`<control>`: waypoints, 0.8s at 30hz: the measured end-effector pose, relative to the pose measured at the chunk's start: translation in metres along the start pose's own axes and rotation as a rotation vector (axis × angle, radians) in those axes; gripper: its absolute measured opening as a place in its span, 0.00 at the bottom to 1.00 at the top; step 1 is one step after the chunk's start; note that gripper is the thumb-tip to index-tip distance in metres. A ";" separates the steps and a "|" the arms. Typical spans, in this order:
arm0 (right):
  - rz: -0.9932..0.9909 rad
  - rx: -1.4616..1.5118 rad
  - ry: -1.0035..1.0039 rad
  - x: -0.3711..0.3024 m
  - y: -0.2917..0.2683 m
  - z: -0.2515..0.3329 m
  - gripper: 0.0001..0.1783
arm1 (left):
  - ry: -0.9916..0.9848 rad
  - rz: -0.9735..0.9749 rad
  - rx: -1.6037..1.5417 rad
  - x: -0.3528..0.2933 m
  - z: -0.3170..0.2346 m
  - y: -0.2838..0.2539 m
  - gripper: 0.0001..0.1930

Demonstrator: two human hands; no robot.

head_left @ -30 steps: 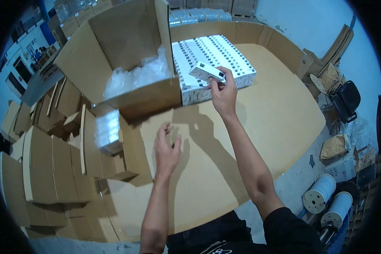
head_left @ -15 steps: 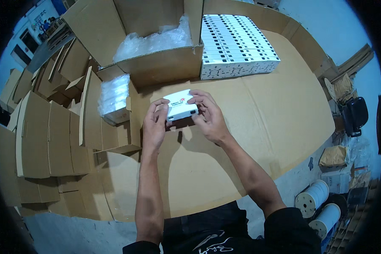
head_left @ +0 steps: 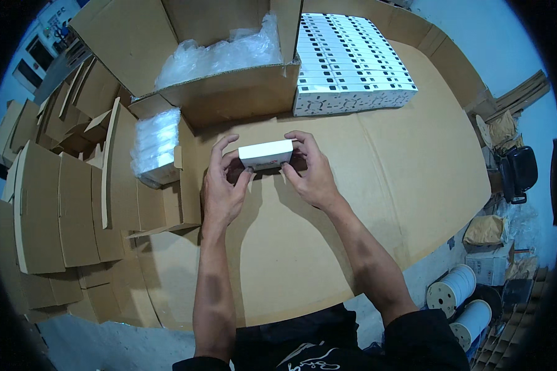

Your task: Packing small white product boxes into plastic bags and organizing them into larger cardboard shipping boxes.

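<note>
The left hand (head_left: 224, 190), forearm pointing forward, grasps a white box (head_left: 266, 151) with bent fingers (head_left: 219, 149); the box is between the hands, over the brown surface (head_left: 303, 266); the right hand (head_left: 314, 176), slanting inward, grips its right end.

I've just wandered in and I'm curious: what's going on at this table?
A person holds a small white box between their left grip and right grip, over a cardboard surface. Beyond it, to the right, sits a block of white boxes in rows. Left of that block stands a large open carton with clear plastic; a smaller open carton holds plastic-wrapped items.
</note>
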State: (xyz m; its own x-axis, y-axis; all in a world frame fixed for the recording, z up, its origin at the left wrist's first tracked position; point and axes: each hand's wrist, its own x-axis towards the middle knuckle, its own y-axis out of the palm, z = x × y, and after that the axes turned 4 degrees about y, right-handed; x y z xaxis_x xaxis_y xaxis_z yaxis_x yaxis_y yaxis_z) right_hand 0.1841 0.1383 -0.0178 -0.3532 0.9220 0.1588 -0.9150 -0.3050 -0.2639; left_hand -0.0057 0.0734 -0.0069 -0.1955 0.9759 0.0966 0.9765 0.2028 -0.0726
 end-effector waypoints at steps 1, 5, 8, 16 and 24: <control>0.016 -0.032 0.005 0.001 -0.001 -0.001 0.30 | 0.045 -0.018 0.020 0.002 0.004 0.001 0.37; -0.002 -0.069 -0.029 0.001 -0.002 -0.004 0.31 | 0.000 -0.016 -0.045 0.001 0.000 0.004 0.38; -0.009 -0.035 -0.074 0.003 0.002 0.001 0.33 | 0.094 -0.081 0.099 -0.001 0.001 0.002 0.39; -0.148 -0.323 -0.096 -0.001 -0.011 -0.013 0.35 | 0.417 -0.398 0.342 -0.006 -0.046 0.003 0.16; -0.254 -0.418 -0.092 0.001 -0.007 -0.017 0.31 | 0.454 -0.338 0.432 0.150 -0.114 0.009 0.10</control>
State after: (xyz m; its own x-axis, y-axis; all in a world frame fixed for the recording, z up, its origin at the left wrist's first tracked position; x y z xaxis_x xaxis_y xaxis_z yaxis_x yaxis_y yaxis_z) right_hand 0.1937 0.1456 -0.0320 -0.1618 0.9241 0.3461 -0.8245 0.0661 -0.5620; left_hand -0.0163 0.2128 0.1201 -0.3324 0.7431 0.5808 0.7274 0.5940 -0.3437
